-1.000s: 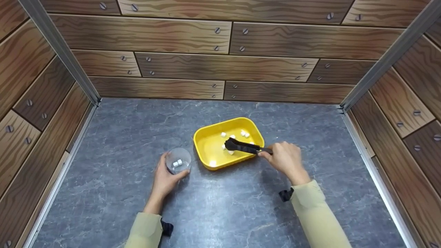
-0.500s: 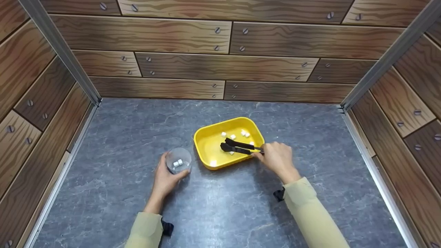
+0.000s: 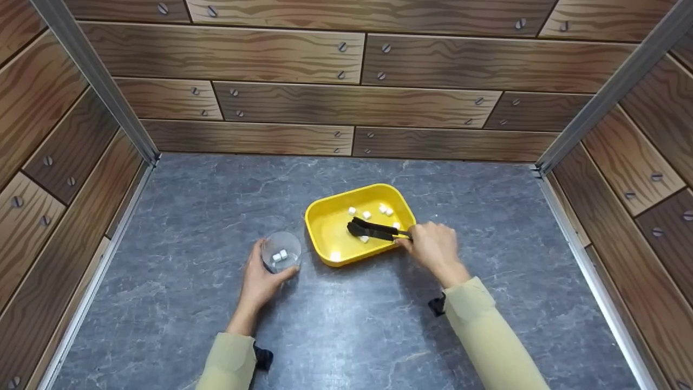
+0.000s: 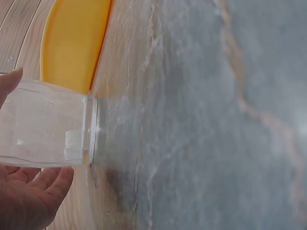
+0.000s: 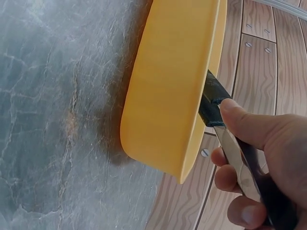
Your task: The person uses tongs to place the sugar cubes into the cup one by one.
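Note:
My left hand [image 3: 261, 279] holds a clear plastic cup [image 4: 43, 122] upright on the grey surface, thumb and fingers around its sides. Two white cubes [image 3: 280, 255] lie on the cup's bottom. To the right stands a yellow tray [image 3: 325, 246] with several small white cubes [image 3: 366, 215] scattered inside. My right hand [image 3: 434, 246] grips a pair of black-tipped tongs [image 5: 240, 163] by the metal handles. The tong tips reach over the rim into the tray, slightly apart, close over a white cube that they partly hide.
A marbled grey tabletop [image 3: 216, 195] extends around the tray and cup. Wood-patterned walls [image 3: 303, 103] enclose it at the back and both sides, with metal corner posts [image 3: 103, 81] at left and right.
My right hand has moved left and the tongs have turned, their arms now seen side by side over the tray. Their tips shifted slightly left. My left hand and the cup have stayed put.

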Tool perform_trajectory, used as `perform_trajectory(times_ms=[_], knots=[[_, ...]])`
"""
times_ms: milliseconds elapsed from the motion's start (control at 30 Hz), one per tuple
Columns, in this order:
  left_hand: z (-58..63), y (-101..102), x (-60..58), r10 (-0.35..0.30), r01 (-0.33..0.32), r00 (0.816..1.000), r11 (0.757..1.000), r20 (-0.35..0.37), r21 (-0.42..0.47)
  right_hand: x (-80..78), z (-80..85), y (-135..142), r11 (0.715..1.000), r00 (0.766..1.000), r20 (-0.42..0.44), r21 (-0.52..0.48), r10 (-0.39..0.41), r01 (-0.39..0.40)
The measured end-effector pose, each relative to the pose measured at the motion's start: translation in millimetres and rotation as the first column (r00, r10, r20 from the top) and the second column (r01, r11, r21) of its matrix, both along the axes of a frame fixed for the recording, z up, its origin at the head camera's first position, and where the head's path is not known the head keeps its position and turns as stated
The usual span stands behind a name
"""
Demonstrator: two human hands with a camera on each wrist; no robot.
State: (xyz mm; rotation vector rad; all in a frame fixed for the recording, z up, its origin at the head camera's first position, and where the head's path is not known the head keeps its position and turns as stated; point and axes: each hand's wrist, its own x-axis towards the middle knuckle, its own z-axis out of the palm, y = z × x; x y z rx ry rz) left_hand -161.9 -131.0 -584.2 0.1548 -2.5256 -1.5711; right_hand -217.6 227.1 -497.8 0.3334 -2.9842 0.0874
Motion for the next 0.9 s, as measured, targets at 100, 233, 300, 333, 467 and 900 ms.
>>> perform_trajectory(times_ms=[100,233,300,333,467,900], knots=[[1.7,0,-0.1,-0.007,0.007,1.000,1.000,0.024,0.003,1.8,-1.0,2,0.999,1.000,-0.001,-0.032,-0.006,0.006],[3.0,-1,-0.1,-0.015,0.015,0.999,1.000,0.036,0.007,5.9,-0.5,4,0.997,1.000,-0.022,-0.071,-0.006,0.004],[3.3,-1,-0.1,-0.015,0.015,0.999,1.000,0.029,0.013,9.5,1.2,4,0.996,0.999,-0.050,-0.085,0.005,-0.009],[3.3,-1,-0.1,-0.015,0.015,1.000,1.000,0.025,0.015,11.6,2.2,3,0.996,0.998,-0.066,-0.093,0.011,-0.018],[3.4,-1,0.2,-0.016,0.016,1.000,1.000,0.022,0.022,21.0,7.4,-1,0.991,0.990,-0.136,-0.116,0.045,-0.061],[2.5,-1,0.0,-0.011,0.010,0.999,1.000,0.032,0.023,41.8,18.9,-27,0.946,0.924,-0.331,-0.190,0.189,-0.262]])
